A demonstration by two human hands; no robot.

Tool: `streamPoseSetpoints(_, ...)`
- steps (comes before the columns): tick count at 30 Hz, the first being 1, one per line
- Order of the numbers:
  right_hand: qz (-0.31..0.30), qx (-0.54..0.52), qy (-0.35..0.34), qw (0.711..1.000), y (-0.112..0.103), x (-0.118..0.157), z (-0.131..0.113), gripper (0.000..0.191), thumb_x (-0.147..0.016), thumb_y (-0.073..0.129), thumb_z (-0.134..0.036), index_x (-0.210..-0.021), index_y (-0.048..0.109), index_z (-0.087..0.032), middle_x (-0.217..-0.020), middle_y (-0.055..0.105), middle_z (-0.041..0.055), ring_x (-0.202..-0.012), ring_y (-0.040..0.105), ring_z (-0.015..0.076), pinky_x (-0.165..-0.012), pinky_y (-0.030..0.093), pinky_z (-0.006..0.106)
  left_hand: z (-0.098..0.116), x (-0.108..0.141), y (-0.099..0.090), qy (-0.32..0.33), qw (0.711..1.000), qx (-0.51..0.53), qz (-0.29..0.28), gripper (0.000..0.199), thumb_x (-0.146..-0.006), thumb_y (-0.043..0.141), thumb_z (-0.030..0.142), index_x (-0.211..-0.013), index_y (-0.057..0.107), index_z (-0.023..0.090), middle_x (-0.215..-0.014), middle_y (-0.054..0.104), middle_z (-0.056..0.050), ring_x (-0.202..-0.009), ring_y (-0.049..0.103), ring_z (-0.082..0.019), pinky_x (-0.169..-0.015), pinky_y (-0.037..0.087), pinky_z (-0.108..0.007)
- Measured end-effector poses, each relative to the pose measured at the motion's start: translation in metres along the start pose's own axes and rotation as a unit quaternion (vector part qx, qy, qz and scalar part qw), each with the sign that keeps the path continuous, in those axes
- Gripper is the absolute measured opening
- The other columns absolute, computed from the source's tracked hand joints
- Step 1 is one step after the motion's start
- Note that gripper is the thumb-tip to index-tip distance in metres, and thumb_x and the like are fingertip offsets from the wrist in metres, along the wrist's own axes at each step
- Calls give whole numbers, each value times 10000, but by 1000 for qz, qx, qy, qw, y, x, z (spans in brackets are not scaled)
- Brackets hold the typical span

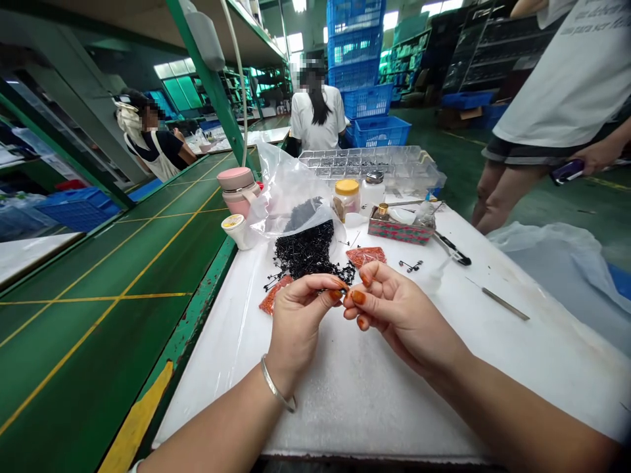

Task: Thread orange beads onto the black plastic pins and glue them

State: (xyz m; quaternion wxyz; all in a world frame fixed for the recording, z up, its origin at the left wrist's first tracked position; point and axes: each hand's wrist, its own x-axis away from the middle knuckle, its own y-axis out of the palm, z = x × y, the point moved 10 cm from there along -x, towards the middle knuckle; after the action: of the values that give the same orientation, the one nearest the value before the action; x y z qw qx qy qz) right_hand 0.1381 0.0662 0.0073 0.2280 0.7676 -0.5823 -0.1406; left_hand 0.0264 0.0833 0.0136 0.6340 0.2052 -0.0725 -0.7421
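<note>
Over the near part of the white tabletop, my left hand (298, 322) pinches a small dark part (344, 291) between thumb and forefinger. My right hand (399, 305) meets it there, thumb and fingertips closed together; what they grip is too small to make out. Just beyond my hands, a heap of thin black stemmed pieces (303, 253) spills from a clear plastic bag (283, 180). Beside the heap lie a small bag of orange-red bits (367, 256) and, partly behind my left hand, another orange-red bag (271, 299). A few loose dark pieces (411, 266) lie to the right.
A thin-bladed tool (505, 304) and a black-handled cutter (458, 253) lie at right. Behind stand a patterned box (399, 230), a yellow-lidded jar (346, 200), a pink mug (238, 190) and a clear compartment tray (369, 164). A green conveyor belt (123, 295) runs left; a person stands at right.
</note>
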Motion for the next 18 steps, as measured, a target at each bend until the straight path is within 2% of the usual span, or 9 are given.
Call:
streamPoseSetpoints(6, -6, 20, -18, 1000, 2, 4, -4, 333, -804, 747, -251, -816, 416, -211, -732, 689, -33, -716, 684, 106, -564, 479, 168, 15, 2, 2, 61, 997, -52, -3, 117, -775, 731, 118, -752, 754, 231, -831, 710, -4, -802, 648, -127, -756, 525, -242)
streamPoseSetpoints(18, -28, 32, -22, 999, 5, 5, -4, 344, -835, 714, -249, -789, 375, -215, -752, 694, -17, -685, 667, 103, -568, 464, 180, 30, 8, 5, 117, 985, -124, -7, 203, -794, 702, 83, -766, 761, 274, -802, 707, 1, -827, 637, -154, -800, 514, -289)
